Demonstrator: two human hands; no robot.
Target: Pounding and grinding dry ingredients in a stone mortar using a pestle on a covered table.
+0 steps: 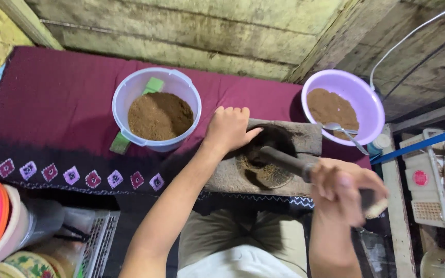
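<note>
A grey stone mortar (289, 135) sits on a dark red cloth in front of me, with brown powder in its hollow (263, 172). My left hand (228, 128) rests on the mortar's left rim, fingers bent over the edge, holding it. My right hand (343, 188) is closed around the upper end of a dark pestle (281, 157), whose lower tip slants down into the hollow. A white bucket (130, 98) left of the mortar holds brown powder. A lilac bowl (369, 103) at the right holds more brown powder and a metal spoon (341, 131).
The dark red cloth (52, 103) has an embroidered border. Stacked plastic lids and a container (6, 221) stand at lower left beside a white basket (96, 242). A white crate (431, 190) with small items and a blue rod (418, 144) lie at right. Wooden walls rise behind.
</note>
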